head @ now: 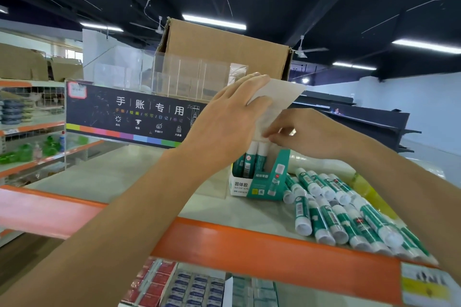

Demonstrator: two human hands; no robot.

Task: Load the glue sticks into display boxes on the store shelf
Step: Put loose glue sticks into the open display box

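A teal and white display box (259, 183) stands on the top shelf (139, 177), with a few glue sticks (254, 159) upright inside it. Its white lid flap (277, 99) is raised. My left hand (224, 119) grips the flap from the left, fingers curled over its top edge. My right hand (301, 132) pinches the flap's lower part just above the sticks. To the right of the box, several loose teal and white glue sticks (349, 209) lie in a pile on the shelf.
A brown cardboard carton (224, 50) and a clear acrylic organiser (159, 75) with a dark sign (129, 114) stand behind the box. The shelf's orange front edge (274, 242) runs below. Packaged erasers (187, 286) fill the shelf underneath. More shelving stands at the left.
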